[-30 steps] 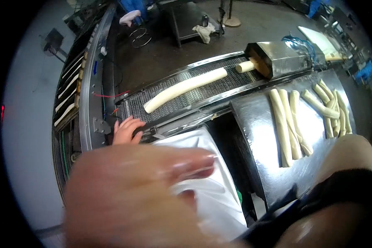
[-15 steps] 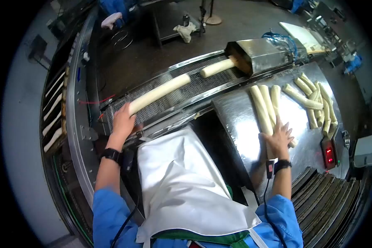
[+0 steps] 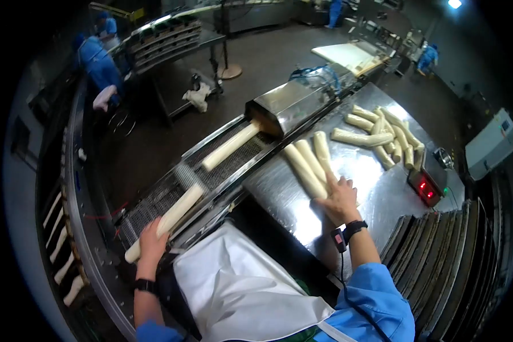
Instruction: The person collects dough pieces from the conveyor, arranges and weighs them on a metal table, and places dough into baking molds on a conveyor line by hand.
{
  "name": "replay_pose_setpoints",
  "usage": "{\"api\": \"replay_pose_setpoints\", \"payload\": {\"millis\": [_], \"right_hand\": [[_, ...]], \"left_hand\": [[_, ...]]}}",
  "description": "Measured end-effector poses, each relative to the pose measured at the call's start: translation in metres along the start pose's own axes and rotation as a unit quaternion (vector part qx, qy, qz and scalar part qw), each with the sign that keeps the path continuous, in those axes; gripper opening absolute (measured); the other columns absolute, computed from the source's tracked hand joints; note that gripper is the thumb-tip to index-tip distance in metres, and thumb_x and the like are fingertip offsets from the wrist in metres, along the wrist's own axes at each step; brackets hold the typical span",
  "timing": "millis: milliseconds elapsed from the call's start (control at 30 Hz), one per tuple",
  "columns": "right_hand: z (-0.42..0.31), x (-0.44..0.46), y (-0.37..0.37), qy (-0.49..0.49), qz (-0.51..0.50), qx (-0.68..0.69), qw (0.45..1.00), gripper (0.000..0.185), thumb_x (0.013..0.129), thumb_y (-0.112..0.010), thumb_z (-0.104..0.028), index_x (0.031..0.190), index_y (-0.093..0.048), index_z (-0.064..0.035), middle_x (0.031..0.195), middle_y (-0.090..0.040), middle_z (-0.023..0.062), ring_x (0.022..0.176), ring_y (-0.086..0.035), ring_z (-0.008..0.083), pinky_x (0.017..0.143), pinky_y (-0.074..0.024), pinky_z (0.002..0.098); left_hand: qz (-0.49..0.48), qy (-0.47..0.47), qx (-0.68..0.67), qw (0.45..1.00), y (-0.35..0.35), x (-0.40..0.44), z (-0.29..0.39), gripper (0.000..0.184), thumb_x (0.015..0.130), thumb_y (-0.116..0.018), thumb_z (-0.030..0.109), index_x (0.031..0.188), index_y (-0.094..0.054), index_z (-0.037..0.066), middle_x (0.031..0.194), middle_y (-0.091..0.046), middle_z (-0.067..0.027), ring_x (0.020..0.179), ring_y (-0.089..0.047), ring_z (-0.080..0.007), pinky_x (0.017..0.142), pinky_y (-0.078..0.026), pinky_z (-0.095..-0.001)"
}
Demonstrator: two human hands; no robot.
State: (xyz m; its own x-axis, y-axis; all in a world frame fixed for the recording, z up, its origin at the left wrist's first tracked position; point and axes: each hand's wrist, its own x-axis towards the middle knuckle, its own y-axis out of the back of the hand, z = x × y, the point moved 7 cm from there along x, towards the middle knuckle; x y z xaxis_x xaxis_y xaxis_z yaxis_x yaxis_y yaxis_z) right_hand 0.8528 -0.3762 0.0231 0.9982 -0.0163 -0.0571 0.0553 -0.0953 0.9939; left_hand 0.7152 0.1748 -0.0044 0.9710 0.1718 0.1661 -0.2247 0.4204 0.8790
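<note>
Curling left hand [image 3: 153, 242]: over your dough log [image 3: 182, 208] on the belt [image 3: 147, 215], grip unclear; the log's end now passes your hand.
Right hand [image 3: 341, 200]: spread wide on rolls [image 3: 304, 172] beside the belt.
Second log [image 3: 231, 147]: now farther out, so more lies exposed.

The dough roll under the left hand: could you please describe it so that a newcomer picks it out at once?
Start at the metal housing and follow the mesh conveyor belt out of it, past the first dough roll. The wanted dough roll lies farther along; unlike that neighbour, it has the left hand on it.
</note>
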Motion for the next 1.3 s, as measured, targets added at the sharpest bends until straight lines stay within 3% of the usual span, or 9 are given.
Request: {"api": "replay_pose_setpoints", "payload": {"millis": [400,533,700,867,933,1067,1233,1267,1300], "right_hand": [[0.011,-0.058,-0.004,-0.052,0.039,0.057,0.996,0.074,0.069,-0.072,-0.04,0.135,-0.044,-0.018,0.136,-0.039,0.0198,0.129,-0.033,0.0393,0.103,-0.0198,0.0678],[-0.055,-0.079,0.004,0.158,0.184,0.246,0.939,0.058,0.067,-0.071,-0.019,0.121,-0.052,-0.0068,0.124,-0.048,0.0213,0.117,-0.042,0.0416,0.1,-0.0353,0.0499],[-0.199,-0.103,-0.005,0.399,0.027,0.433,0.808,0.072,0.074,-0.071,-0.018,0.137,-0.04,-0.0042,0.133,-0.042,0.023,0.126,-0.038,0.0385,0.107,-0.0313,0.0447],[-0.222,-0.091,0.013,0.287,-0.099,0.568,0.765,0.051,0.072,-0.072,-0.01,0.119,-0.053,-0.0026,0.116,-0.057,0.0176,0.105,-0.057,0.0317,0.09,-0.0458,0.0373],[-0.179,-0.077,0.019,0.208,0.002,0.483,0.851,0.034,0.073,-0.069,-0.017,0.104,-0.056,-0.009,0.09,-0.065,0.0167,0.084,-0.064,0.0334,0.074,-0.0503,0.0398],[-0.082,-0.061,-0.004,0.05,-0.037,0.465,0.883,0.036,0.073,-0.064,-0.023,0.102,-0.057,-0.0019,0.093,-0.064,0.0199,0.087,-0.061,0.0338,0.077,-0.0479,0.04],[-0.011,-0.088,-0.024,0.026,0.149,0.291,0.945,0.045,0.07,-0.072,-0.022,0.108,-0.057,-0.0047,0.112,-0.055,0.019,0.102,-0.055,0.0346,0.085,-0.0459,0.0421],[-0.012,-0.099,-0.017,0.056,0.199,0.215,0.954,0.05,0.069,-0.072,-0.021,0.113,-0.055,-0.0053,0.119,-0.05,0.0205,0.11,-0.049,0.0391,0.091,-0.0432,0.0456],[-0.016,-0.103,-0.006,0.091,0.246,0.138,0.955,0.055,0.069,-0.072,-0.02,0.118,-0.052,-0.0059,0.126,-0.045,0.0221,0.117,-0.044,0.0436,0.097,-0.0405,0.0491]], "left_hand": [[0.01,0.156,0.049,0.986,0.047,-0.072,-0.049,0.042,0.072,-0.073,0.023,0.103,-0.058,-0.002,0.094,-0.063,-0.0224,0.09,-0.059,-0.0427,0.077,-0.046,-0.0475],[-0.114,0.262,-0.213,0.934,0.037,-0.077,-0.015,0.032,0.072,-0.071,0.019,0.093,-0.065,-0.004,0.077,-0.065,-0.0112,0.069,-0.06,-0.0172,0.066,-0.046,-0.0316],[-0.279,0.151,-0.373,0.872,0.018,-0.051,0.128,0.036,0.073,-0.071,0.014,0.102,-0.061,-0.003,0.085,-0.063,-0.0061,0.068,-0.057,-0.0122,0.061,-0.046,-0.0286],[-0.468,0.085,-0.59,0.653,0.018,-0.01,0.229,0.053,0.074,-0.068,0.017,0.116,-0.051,-0.01,0.094,-0.065,-0.0178,0.067,-0.061,-0.0146,0.059,-0.05,-0.0248],[-0.446,0.097,-0.672,0.583,0.004,0.011,0.225,0.061,0.081,-0.061,0.025,0.124,-0.043,-0.014,0.101,-0.062,-0.0279,0.069,-0.064,-0.0187,0.063,-0.055,-0.0262],[-0.276,0.183,-0.866,0.373,-0.005,0.046,0.216,0.058,0.092,-0.056,0.024,0.138,-0.033,-0.002,0.124,-0.051,-0.0322,0.091,-0.066,-0.0246,0.074,-0.057,-0.0277],[-0.081,0.119,-0.51,0.848,-0.004,0.092,0.126,0.064,0.086,-0.062,0.012,0.141,-0.034,0.001,0.128,-0.054,-0.0202,0.114,-0.056,-0.0279,0.093,-0.047,-0.0358],[-0.081,0.119,-0.51,0.848,-0.02,0.096,0.09,0.064,0.086,-0.062,0.012,0.141,-0.034,0.001,0.128,-0.054,-0.0202,0.114,-0.056,-0.0279,0.093,-0.047,-0.0358],[-0.071,0.071,-0.252,0.962,-0.027,0.102,0.048,0.066,0.083,-0.065,0.014,0.141,-0.035,0.0,0.127,-0.054,-0.0219,0.113,-0.056,-0.0312,0.094,-0.047,-0.0374]]}}
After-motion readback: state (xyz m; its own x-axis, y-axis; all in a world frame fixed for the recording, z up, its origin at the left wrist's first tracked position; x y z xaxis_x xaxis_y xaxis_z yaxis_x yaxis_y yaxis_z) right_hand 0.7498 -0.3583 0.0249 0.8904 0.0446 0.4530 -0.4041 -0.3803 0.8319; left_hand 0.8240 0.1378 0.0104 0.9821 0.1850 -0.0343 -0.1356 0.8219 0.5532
